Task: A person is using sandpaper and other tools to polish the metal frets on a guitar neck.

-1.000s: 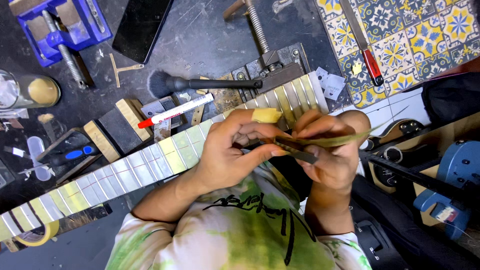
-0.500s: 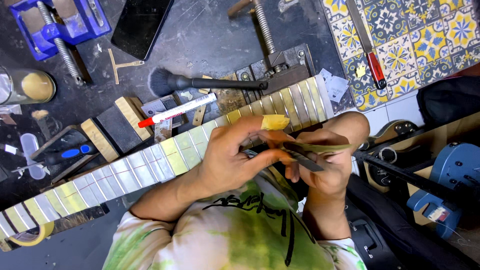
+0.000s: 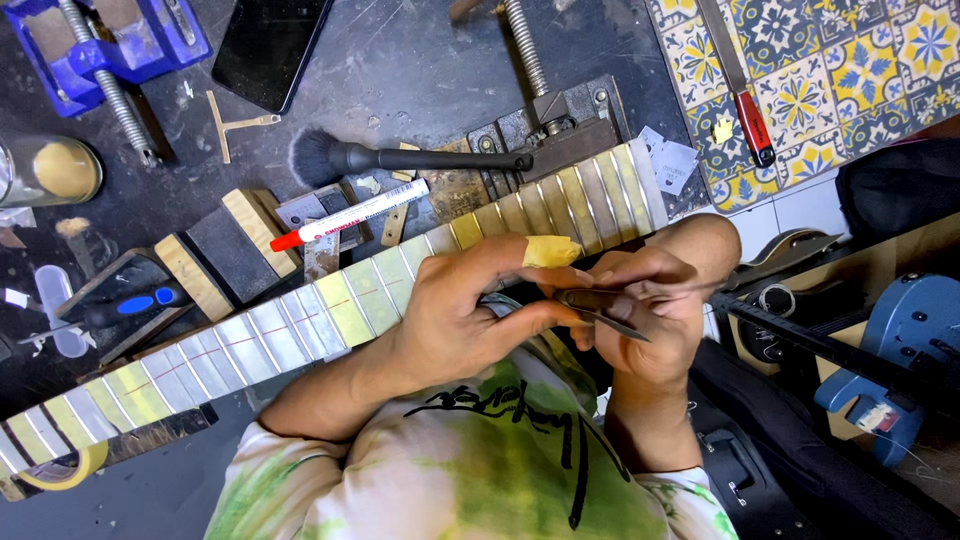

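While held low over the taped guitar neck (image 3: 300, 320), both hands meeting just in front of its wider end. Left hand (image 3: 470, 310) curled in from the left, forefinger wrapped in yellow tape (image 3: 550, 250), thumb and fingers pinched shut on the left end of a thin metal tool (image 3: 600, 312). Right hand (image 3: 650, 310) folded tight around the same tool from the other side, fingers fully closed, only the dark pointed sliver showing between the two fists. Tool kept above the lap and a tie-dyed shirt (image 3: 480, 470), near the neck's edge; whether touching the neck, cannot tell. Neck lying slantwise across the dark bench (image 3: 400, 70), strips of masking tape between its frets. Beyond it, a black brush (image 3: 400, 158), a red-and-white marker (image 3: 350, 215), a wooden sanding block (image 3: 230, 250) and a screw clamp (image 3: 540, 90). Farther left, a blue vise (image 3: 100, 40); at far right, patterned tile (image 3: 800, 60) under a red-handled blade (image 3: 745, 90).
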